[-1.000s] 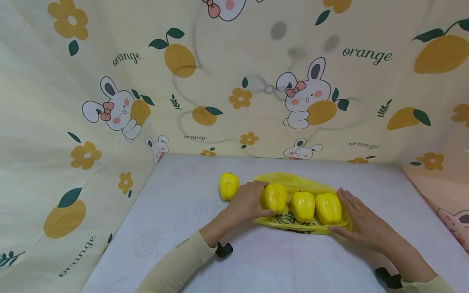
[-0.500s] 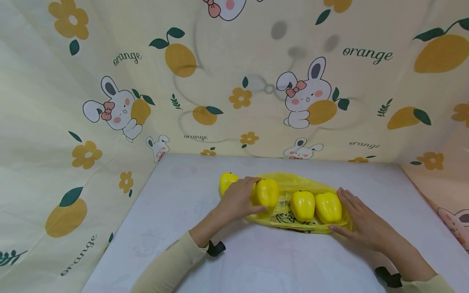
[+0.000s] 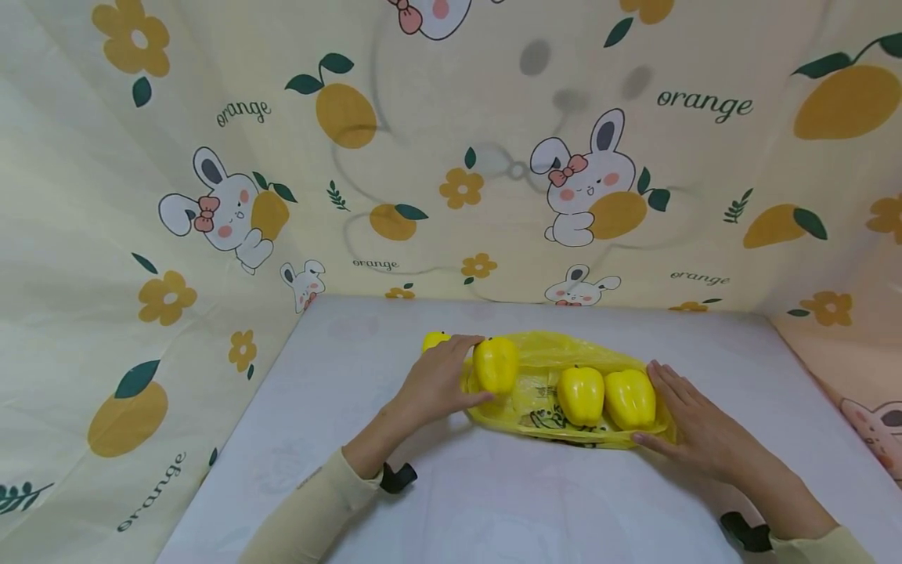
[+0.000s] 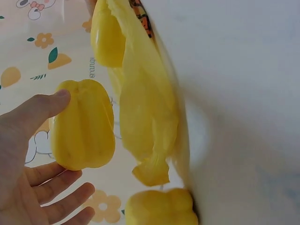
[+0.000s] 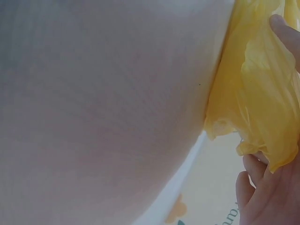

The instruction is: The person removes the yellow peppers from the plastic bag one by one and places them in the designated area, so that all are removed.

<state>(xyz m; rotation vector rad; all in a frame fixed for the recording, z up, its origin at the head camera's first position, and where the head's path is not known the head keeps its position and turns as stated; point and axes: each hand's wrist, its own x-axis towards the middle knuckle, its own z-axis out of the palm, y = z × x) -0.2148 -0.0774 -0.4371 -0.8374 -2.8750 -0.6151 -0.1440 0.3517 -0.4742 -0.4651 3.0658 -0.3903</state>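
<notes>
Yellow peppers [image 3: 581,397]: 4; yellow bag [image 3: 550,347]: 1.

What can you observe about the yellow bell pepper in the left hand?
The yellow bell pepper has a glossy, plastic-looking skin with rounded lobes and shallow lengthwise grooves. It looks whole and is roughly upright in the head view. The left hand grips it between thumb and fingers, at the left end of the yellow plastic bag; contact with the bag is unclear.
</notes>
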